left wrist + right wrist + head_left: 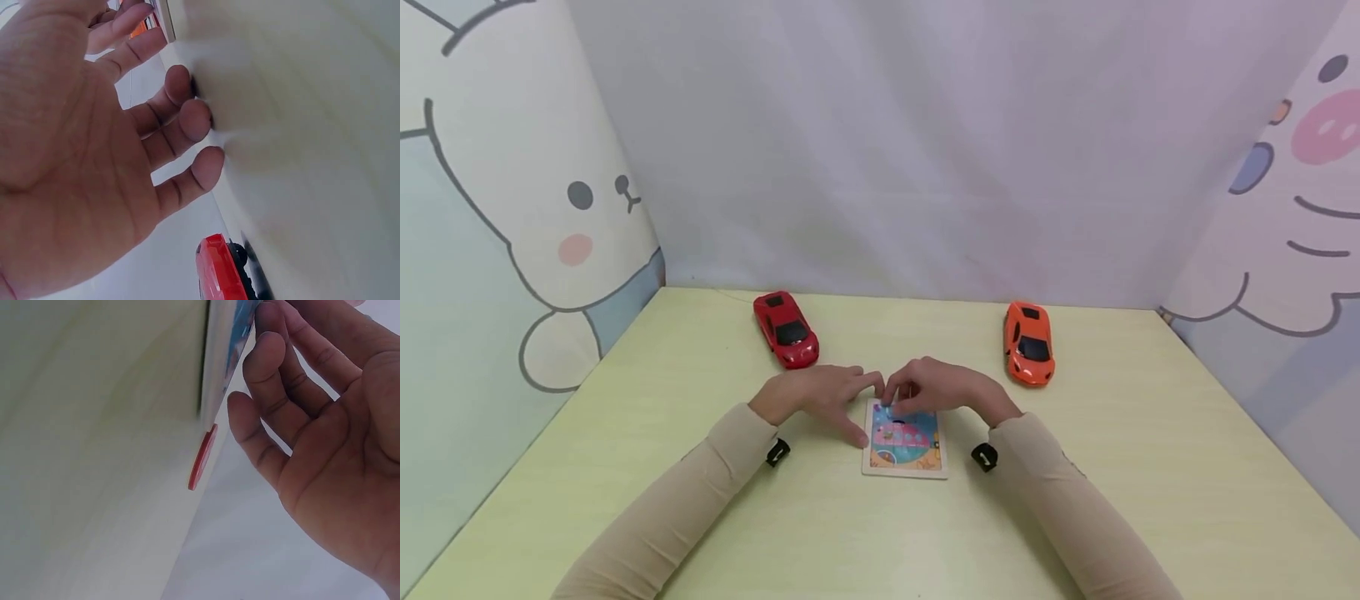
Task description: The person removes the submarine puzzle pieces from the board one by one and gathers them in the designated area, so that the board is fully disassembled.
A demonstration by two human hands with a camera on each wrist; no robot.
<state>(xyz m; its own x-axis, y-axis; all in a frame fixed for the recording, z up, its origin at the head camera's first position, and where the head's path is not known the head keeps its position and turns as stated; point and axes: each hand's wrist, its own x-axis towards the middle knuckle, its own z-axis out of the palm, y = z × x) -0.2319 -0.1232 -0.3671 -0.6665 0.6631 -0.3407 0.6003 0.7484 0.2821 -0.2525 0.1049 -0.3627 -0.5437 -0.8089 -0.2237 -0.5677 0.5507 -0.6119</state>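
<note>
A small picture puzzle (902, 446) with a pale wooden frame and blue, pink and orange tiles lies flat on the table in the head view. My left hand (827, 398) is at its left side, thumb tip by the left edge and index finger reaching to the top left corner. In the left wrist view, three fingertips (195, 120) rest close over the tabletop. Above the puzzle's upper part bends my right hand (936, 386), with thumb and index fingertips close together at the top left tiles. I cannot tell whether they pinch a tile.
A red toy car (786, 331) stands behind the left hand, and an orange toy car (1029, 344) behind the right. A thin red flat piece (203, 457) shows on the table beyond the puzzle in the right wrist view. A white curtain (910, 167) hangs behind.
</note>
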